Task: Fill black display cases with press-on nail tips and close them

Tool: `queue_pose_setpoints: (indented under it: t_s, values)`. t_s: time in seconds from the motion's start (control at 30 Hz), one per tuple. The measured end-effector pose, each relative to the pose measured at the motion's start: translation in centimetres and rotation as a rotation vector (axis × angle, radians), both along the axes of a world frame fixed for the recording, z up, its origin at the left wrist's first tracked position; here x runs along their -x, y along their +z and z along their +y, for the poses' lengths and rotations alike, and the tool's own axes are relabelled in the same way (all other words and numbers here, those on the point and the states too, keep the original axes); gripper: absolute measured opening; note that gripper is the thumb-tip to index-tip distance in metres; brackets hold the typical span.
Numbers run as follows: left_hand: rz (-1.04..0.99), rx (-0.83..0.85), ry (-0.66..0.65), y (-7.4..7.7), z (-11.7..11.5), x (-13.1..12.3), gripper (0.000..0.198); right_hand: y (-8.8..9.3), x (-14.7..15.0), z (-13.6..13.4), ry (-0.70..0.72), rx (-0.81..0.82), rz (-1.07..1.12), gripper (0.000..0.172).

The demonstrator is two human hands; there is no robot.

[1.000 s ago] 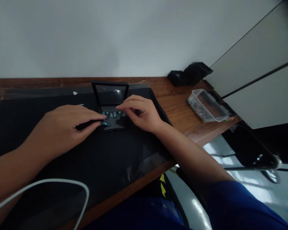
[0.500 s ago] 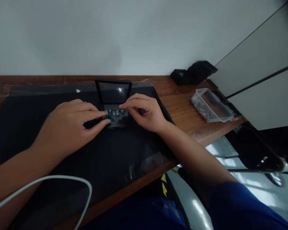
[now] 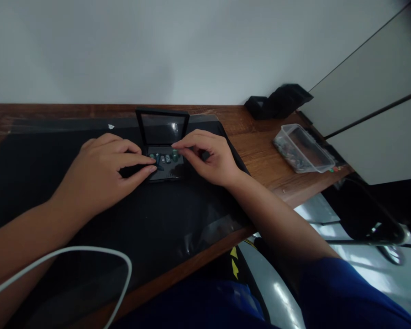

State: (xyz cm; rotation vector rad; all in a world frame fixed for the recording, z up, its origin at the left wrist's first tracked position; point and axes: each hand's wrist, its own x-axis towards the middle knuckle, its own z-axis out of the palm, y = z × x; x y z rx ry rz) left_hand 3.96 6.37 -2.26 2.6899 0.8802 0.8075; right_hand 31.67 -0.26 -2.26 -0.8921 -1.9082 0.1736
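Observation:
A small black case point(image 3: 162, 111) stands open on the black mat, its clear-windowed lid raised. Several small green and patterned nail-shaped pieces point(image 3: 168, 158) lie in a row inside it. At the case's left edge is my left hand point(image 3: 106, 171), thumb and forefinger a little apart beside a dark pointed piece point(image 3: 160, 167); whether they touch it is unclear. My right hand point(image 3: 210, 157) reaches in from the right, thumb and forefinger nearly together over the right end of the row. Anything between those fingertips is too small to make out.
On the wooden desk point(image 3: 253, 141) at the right stands a clear plastic box point(image 3: 303, 151) of small packets. Black holders point(image 3: 279, 103) are by the wall. A white cable point(image 3: 85, 249) loops across the lower left. A white scrap point(image 3: 111, 126) lies on the mat.
The right thumb and forefinger have closed nearer together and lifted slightly off the pieces. The left fingertips stay by the dark pointed piece, which has shifted slightly. The whole view has moved a little.

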Motion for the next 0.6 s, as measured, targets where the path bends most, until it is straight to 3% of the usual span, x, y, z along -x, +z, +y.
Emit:
queue_pose_setpoints:
  t_s: [0.13,0.3,0.43,0.6]
  values:
    - [0.025,-0.012,-0.068,0.1,0.6,-0.2,0.04,0.0,0.0,0.0,-0.006,-0.003,-0.02,0.018]
    - [-0.081,-0.001,-0.156,0.4,0.8,-0.2,0.03,-0.2,0.0,0.1,0.002,0.013,-0.015,0.017]
    - [-0.139,0.005,-0.096,0.7,0.4,0.4,0.025,-0.2,-0.1,0.0,0.008,0.018,-0.021,0.017]
    - [-0.111,0.051,-0.087,0.1,0.3,0.8,0.024,0.1,-0.1,-0.1,0.023,0.002,-0.002,0.018]
